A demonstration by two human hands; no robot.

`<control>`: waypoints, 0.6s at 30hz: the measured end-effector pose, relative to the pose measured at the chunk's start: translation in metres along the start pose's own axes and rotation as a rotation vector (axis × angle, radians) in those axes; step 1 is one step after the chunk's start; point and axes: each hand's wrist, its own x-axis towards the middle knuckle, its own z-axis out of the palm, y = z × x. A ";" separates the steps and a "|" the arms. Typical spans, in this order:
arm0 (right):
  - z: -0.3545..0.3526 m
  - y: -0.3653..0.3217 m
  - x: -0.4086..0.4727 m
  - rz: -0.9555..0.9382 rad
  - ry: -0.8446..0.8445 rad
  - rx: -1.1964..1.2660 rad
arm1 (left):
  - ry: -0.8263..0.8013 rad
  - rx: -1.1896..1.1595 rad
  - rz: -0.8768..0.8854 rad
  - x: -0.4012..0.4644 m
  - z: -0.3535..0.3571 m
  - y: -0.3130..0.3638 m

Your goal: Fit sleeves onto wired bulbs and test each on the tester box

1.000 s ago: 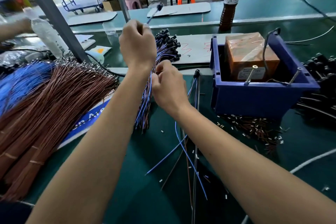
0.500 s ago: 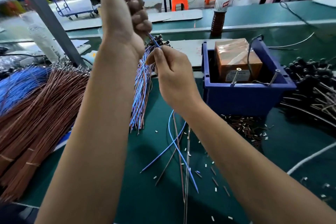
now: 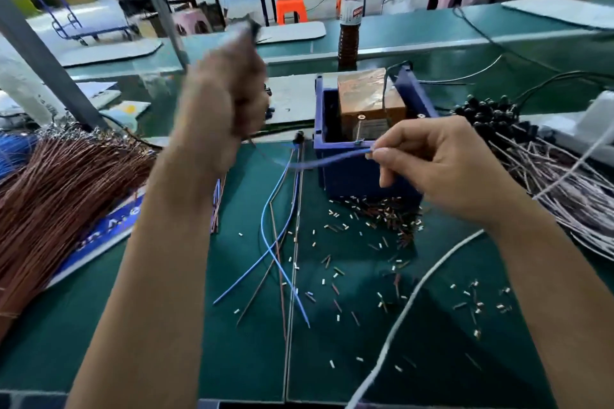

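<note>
Head view shows a green counter [image 3: 166, 325] with a dark blue plastic bin [image 3: 352, 173] standing near its middle, toward the far side. Inside the bin sits the tester box [image 3: 370, 100], wrapped in brownish tape, with a label on its front face and thin wires coming over the bin wall. Just in front of the bin lies a heap of small sleeves [image 3: 382, 212], brown and white, and more of them are scattered toward the near edge. The right hand [image 3: 442, 166] is at the front rim of the bin; its thumb and forefinger pinch the end of a blue wire [image 3: 329, 160], which runs to the left, toward the other hand. The left hand [image 3: 222, 106] is raised and blurred; its fingers are curled round a wire bundle [image 3: 216, 206], whose blue and brown ends hang down below the wrist. A dark bulb seems to stick out above this fist, but the blur makes it unsure. Some loose wires [image 3: 282, 259], blue and brown, lie crossed on the counter between the two forearms. Along the left edge spreads a big sheaf of brown wires [image 3: 59, 196], and at the right edge a pile of black bulbs with pale wires [image 3: 531, 149]. A white cord [image 3: 408, 305] curves over the near right part. A bottle [image 3: 350, 20] stands at the far edge behind the bin.
</note>
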 end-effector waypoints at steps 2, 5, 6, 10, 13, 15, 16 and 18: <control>-0.009 0.013 -0.008 0.028 -0.077 -0.022 | -0.229 0.317 0.043 -0.009 0.025 -0.018; -0.012 0.032 -0.016 0.074 -0.122 -0.035 | -0.448 0.518 0.132 -0.024 0.068 -0.060; -0.012 0.036 -0.018 0.071 -0.119 -0.016 | -0.436 0.555 0.161 -0.025 0.076 -0.071; -0.008 0.051 -0.027 0.116 -0.052 0.151 | -0.271 0.815 0.405 -0.034 0.093 -0.105; -0.007 0.060 -0.028 0.182 -0.020 0.205 | -0.254 0.878 0.522 -0.037 0.090 -0.116; -0.007 0.062 -0.027 0.217 0.021 0.271 | -0.247 0.861 0.551 -0.038 0.087 -0.119; -0.006 0.062 -0.028 0.231 0.037 0.302 | -0.237 0.852 0.562 -0.038 0.086 -0.120; -0.004 0.064 -0.029 0.237 0.043 0.314 | -0.218 0.839 0.558 -0.036 0.083 -0.124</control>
